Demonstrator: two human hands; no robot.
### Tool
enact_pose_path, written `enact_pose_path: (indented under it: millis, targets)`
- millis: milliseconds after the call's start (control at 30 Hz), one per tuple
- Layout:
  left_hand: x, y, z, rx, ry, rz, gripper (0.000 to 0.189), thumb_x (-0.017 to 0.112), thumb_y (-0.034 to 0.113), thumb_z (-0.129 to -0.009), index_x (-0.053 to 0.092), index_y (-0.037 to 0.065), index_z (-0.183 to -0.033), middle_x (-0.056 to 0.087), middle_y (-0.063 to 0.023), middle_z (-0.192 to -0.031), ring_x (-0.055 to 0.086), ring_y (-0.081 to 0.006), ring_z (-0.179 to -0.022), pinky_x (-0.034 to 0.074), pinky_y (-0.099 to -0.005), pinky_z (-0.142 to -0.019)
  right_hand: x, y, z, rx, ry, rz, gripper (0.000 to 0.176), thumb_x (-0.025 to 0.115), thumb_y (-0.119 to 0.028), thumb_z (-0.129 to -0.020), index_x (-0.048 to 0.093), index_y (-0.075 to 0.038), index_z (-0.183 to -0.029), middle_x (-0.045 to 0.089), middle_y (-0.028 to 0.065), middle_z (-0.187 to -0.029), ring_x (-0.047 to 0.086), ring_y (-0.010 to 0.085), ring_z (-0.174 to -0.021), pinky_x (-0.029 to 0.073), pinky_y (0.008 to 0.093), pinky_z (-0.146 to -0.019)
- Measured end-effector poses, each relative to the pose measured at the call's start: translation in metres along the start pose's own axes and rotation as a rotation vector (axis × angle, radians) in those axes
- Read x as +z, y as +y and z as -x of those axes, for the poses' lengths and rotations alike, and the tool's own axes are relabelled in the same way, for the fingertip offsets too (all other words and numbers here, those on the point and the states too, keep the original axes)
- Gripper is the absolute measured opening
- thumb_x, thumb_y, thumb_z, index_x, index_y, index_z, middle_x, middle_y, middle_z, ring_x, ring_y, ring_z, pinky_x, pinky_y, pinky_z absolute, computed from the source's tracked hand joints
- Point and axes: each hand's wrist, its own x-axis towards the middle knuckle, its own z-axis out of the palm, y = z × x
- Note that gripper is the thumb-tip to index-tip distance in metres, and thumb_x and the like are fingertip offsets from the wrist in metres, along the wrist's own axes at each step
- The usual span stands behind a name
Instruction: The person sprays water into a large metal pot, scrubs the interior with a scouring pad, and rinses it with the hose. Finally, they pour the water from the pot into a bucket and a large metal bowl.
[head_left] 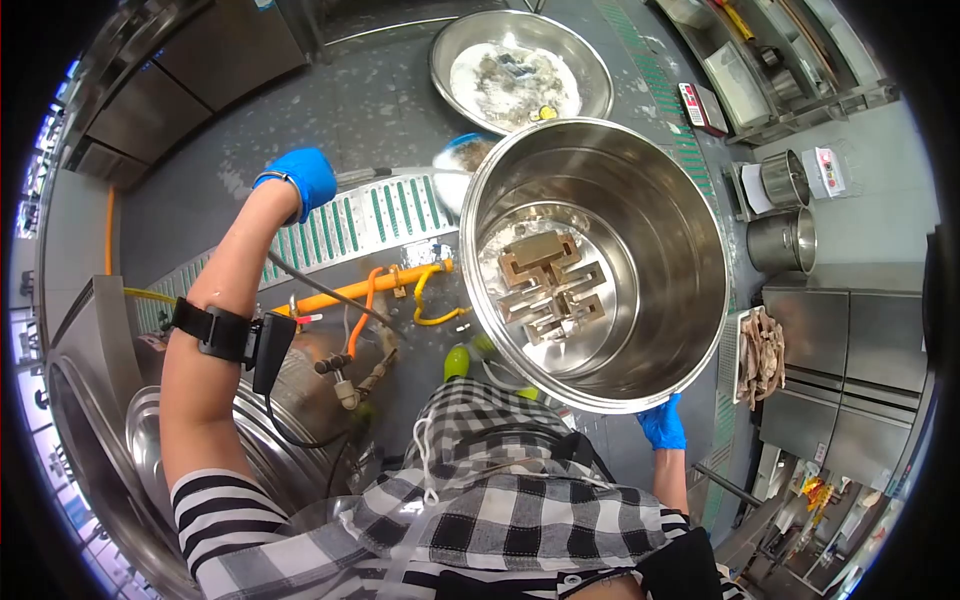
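A large stainless steel pot (pixel 650 240) is tilted with its mouth toward me. On its bottom shows a blocky brown and silver metal shape (pixel 550 290), among wet, shiny patches. My right hand (pixel 662 425), in a blue glove, is closed at the pot's near rim, its fingers partly hidden. My left hand (pixel 300 182), also gloved in blue, is raised to the left of the pot and closed round a slim grey rod (pixel 365 175) that points toward the pot. Beyond the rod's tip sits a blue and white rounded item (pixel 463 160), partly hidden by the pot.
A wide metal basin (pixel 600 85) with white suds stands on the wet floor ahead. A green and white drain grate (pixel 385 212) crosses the floor. Orange pipe (pixel 370 288) and hoses lie low at left. A tray of meat-like pieces (pixel 762 355) and steel pots (pixel 780 240) stand at right.
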Motion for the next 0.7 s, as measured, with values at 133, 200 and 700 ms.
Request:
enact_pose_path:
  millis: [133,200,700]
  targets:
    - [0.006,-0.001,-0.007,-0.004,-0.019,-0.037,0.022,0.043,0.011,-0.067,0.059,0.0,-0.077,0.056,-0.02,-0.071,0.057,-0.03,-0.062,0.045,-0.034,-0.057,0.003,-0.001,0.0,0.011,-0.024,0.018,0.06,0.033,-0.047,-0.078,0.022,-0.01,-0.123,0.026,0.0069,-0.127,0.029,0.025,-0.114,0.025,0.0403,-0.095]
    - [0.007,0.001,-0.006,-0.036,-0.041,-0.015,0.022,0.043,0.011,-0.067,0.059,0.0,-0.077,0.056,-0.02,-0.071,0.057,-0.03,-0.061,0.045,-0.0337,-0.057,0.009,-0.001,0.001,0.001,-0.073,0.038,0.06,0.033,-0.048,-0.078,0.022,-0.01,-0.124,0.027,0.0065,-0.126,0.029,0.0245,-0.114,0.025,0.0396,-0.095]
    - [0.007,0.003,-0.006,-0.009,-0.055,-0.016,0.024,0.041,0.011,-0.066,0.059,0.0,-0.076,0.054,-0.0235,-0.077,0.055,-0.033,-0.07,0.044,-0.036,-0.062,0.016,0.0,0.002,0.004,-0.076,-0.005,0.056,0.03,-0.045,-0.08,0.021,-0.011,-0.124,0.027,0.0063,-0.127,0.028,0.0241,-0.114,0.024,0.0395,-0.095]
